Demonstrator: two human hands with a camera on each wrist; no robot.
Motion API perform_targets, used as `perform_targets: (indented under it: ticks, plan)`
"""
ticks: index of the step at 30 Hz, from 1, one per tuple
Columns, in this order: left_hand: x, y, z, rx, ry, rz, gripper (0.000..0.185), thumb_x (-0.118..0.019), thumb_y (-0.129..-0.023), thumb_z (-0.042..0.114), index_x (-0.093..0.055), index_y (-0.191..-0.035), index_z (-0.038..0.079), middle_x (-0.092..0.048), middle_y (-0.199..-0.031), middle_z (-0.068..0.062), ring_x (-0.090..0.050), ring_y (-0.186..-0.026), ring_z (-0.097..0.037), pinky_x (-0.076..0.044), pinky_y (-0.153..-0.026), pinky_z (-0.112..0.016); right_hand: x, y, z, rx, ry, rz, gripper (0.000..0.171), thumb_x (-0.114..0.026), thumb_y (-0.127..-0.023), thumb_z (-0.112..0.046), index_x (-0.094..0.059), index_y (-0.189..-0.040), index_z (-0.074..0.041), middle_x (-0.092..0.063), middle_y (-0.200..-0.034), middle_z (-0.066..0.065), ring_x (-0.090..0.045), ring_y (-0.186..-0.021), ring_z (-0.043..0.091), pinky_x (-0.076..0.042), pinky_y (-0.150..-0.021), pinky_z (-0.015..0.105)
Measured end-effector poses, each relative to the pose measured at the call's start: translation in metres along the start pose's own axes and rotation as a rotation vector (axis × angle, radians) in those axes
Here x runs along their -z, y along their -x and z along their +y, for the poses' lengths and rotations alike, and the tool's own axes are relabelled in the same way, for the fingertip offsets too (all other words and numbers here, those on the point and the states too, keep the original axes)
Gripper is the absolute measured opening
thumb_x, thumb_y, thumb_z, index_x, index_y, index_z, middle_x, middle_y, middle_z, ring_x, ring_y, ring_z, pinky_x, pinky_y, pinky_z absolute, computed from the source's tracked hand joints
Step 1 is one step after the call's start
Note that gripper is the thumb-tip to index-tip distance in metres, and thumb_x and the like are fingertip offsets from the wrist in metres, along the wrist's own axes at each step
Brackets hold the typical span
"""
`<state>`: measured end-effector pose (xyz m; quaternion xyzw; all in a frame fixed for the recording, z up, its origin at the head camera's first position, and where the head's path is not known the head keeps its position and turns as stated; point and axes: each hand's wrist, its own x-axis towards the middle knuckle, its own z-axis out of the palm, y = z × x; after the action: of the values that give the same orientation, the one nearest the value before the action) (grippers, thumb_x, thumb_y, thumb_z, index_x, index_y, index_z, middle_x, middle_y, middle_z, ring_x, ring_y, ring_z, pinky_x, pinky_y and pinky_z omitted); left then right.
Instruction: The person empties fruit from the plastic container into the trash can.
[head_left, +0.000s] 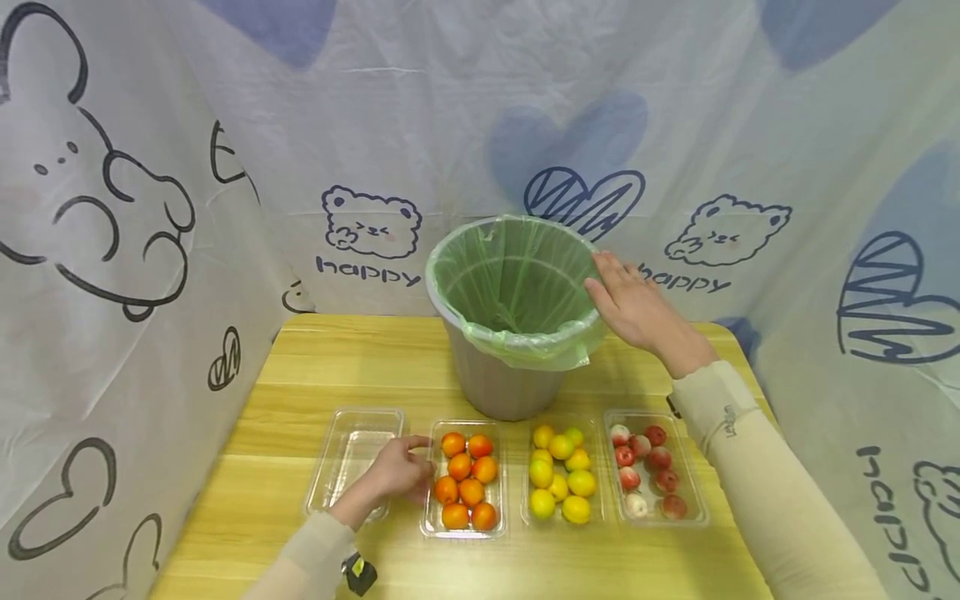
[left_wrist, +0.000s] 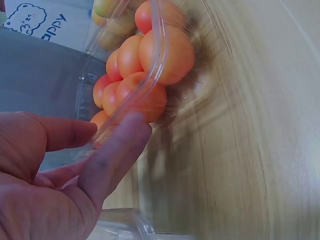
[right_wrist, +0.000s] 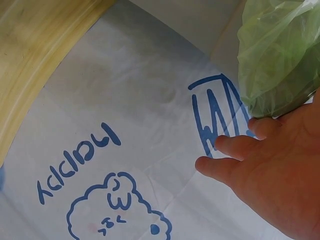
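My left hand (head_left: 405, 468) is at the left side of a clear plastic tray (head_left: 426, 525) filled with several small round orange fruits (head_left: 460, 467). In the left wrist view, its fingers (left_wrist: 112, 155) are extended, with tips right at the tray's rim. On the right of a grey bin (head_left: 498, 379) lined with a green plastic bag (head_left: 517, 292), my right hand (head_left: 637, 308) lies against the rim with straight fingers. The right wrist view shows those fingertips (right_wrist: 212, 165) reaching past the bag's edge. Inside the bin, only bag folds show.
Left of the orange fruits stands an empty clear tray (head_left: 318, 479). To their right are a tray of lemons (head_left: 561, 475) and a tray of small red-and-white fruits (head_left: 660, 458). A printed cloth (head_left: 450, 108) surrounds the wooden table (head_left: 352, 358).
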<state>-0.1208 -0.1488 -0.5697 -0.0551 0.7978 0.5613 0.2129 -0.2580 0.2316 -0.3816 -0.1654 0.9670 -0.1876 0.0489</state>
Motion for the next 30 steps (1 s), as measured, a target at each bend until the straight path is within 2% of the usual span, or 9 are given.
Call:
perform_targets:
  ticks: [4,9,13,21,30]
  plan:
    - [0.001,0.0,-0.001,-0.004,-0.003,-0.03,0.048,-0.065,-0.093,-0.005,-0.057,-0.14,-0.008,-0.074,-0.092,-0.025,-0.067,-0.062,-0.017,-0.068,-0.059,-0.044,0.0,-0.001,0.0,-0.001,-0.001,-0.001,0.078,-0.01,-0.111,-0.06,-0.001,-0.17,-0.011,0.002,-0.178,0.014,-0.001,-0.161,0.051,-0.003,-0.131,0.072]
    - [0.005,0.001,-0.001,-0.013,0.036,-0.092,0.049,-0.063,-0.094,-0.006,-0.054,-0.142,-0.009,-0.073,-0.09,-0.026,-0.067,-0.06,-0.015,-0.067,-0.056,-0.039,0.0,-0.001,0.0,-0.004,-0.002,-0.002,0.078,-0.01,-0.11,-0.06,-0.001,-0.17,-0.011,0.002,-0.178,0.014,-0.001,-0.161,0.051,-0.004,-0.131,0.072]
    - [0.012,0.001,0.003,-0.033,0.066,-0.111,0.05,-0.06,-0.095,-0.008,-0.051,-0.144,-0.011,-0.073,-0.098,-0.03,-0.071,-0.066,-0.019,-0.068,-0.058,-0.038,0.001,-0.003,-0.001,-0.004,-0.001,-0.002,0.077,-0.01,-0.111,-0.06,-0.001,-0.17,-0.011,0.002,-0.178,0.014,-0.001,-0.162,0.051,-0.004,-0.13,0.072]
    - [0.024,0.005,0.016,-0.048,0.082,-0.097,0.05,-0.059,-0.097,-0.006,-0.049,-0.145,-0.012,-0.072,-0.108,-0.033,-0.078,-0.08,-0.032,-0.068,-0.061,-0.038,0.001,0.001,-0.001,0.003,0.005,0.003,0.077,-0.011,-0.111,-0.059,-0.001,-0.17,-0.011,0.001,-0.178,0.015,-0.002,-0.161,0.051,-0.005,-0.131,0.072]
    - [0.041,0.014,0.029,-0.08,0.081,-0.062,0.05,-0.056,-0.099,-0.004,-0.046,-0.148,-0.011,-0.072,-0.113,-0.034,-0.077,-0.083,-0.03,-0.068,-0.06,-0.034,-0.002,0.005,0.001,0.018,0.011,0.012,0.077,-0.01,-0.111,-0.059,-0.001,-0.17,-0.01,0.001,-0.178,0.015,-0.002,-0.161,0.052,-0.005,-0.131,0.072]
